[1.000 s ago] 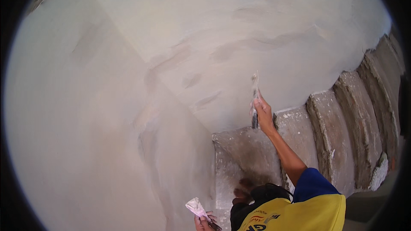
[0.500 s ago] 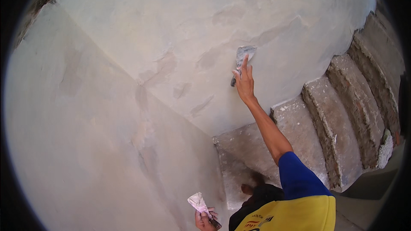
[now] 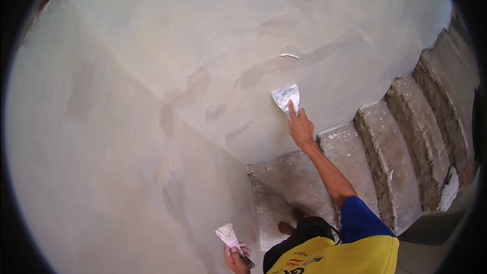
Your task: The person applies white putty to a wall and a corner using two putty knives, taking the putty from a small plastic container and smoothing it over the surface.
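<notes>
A wide putty knife with a smeared metal blade is gripped by my right hand, index finger laid along the blade. It is in front of the pale plastered wall; whether the blade touches the wall I cannot tell. Just above it, a fresh ridge of putty sits on the wall by a darker patch. Low in the view, my left hand holds a second putty knife with a dark handle, its blade coated in whitish putty and pointing up.
Rough concrete stairs curve up along the right side of the wall. A bare foot stands on a lower step. A whitish lump lies at the steps' right end. A wall corner crease runs diagonally at left.
My right hand has drawn its putty knife down and back from the darker patch, where a putty ridge now shows. The left hand has shifted slightly left in the view.
</notes>
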### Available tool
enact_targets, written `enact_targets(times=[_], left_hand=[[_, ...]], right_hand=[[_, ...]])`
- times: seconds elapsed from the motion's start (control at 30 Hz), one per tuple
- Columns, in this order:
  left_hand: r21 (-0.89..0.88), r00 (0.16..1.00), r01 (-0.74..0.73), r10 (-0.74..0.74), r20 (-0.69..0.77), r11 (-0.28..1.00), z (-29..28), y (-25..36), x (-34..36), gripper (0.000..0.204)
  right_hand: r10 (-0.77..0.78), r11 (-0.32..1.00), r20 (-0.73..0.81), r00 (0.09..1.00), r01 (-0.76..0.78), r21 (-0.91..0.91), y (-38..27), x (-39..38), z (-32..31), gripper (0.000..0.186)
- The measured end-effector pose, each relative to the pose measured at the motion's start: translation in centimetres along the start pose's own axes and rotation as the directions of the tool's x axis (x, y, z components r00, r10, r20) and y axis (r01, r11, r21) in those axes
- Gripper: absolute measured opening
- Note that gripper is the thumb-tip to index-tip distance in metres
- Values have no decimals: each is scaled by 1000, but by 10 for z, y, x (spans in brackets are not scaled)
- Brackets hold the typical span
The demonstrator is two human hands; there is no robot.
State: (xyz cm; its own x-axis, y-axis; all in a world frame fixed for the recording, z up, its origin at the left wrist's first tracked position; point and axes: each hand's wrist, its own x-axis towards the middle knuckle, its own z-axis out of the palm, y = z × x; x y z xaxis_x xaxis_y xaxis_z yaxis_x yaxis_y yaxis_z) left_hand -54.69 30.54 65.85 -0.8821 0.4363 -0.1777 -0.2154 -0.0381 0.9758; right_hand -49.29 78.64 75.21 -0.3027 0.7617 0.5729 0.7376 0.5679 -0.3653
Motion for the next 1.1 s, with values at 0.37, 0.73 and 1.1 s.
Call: enact_targets(times=[0.37, 0.73, 1.1], left_hand=[[-60, 993, -73, 78, 86, 996, 55, 21, 3, 33], [-23, 993, -52, 54, 108, 998, 74, 31, 9, 35], [-31, 996, -51, 53, 73, 998, 88, 40, 9, 33]], right_hand=[[-555, 734, -31, 831, 472, -488, -5, 73, -114, 69], [-409, 785, 31, 912, 369, -497, 84, 80, -137, 63], [-507, 775, 97, 857, 502, -383, 0, 95, -147, 64]])
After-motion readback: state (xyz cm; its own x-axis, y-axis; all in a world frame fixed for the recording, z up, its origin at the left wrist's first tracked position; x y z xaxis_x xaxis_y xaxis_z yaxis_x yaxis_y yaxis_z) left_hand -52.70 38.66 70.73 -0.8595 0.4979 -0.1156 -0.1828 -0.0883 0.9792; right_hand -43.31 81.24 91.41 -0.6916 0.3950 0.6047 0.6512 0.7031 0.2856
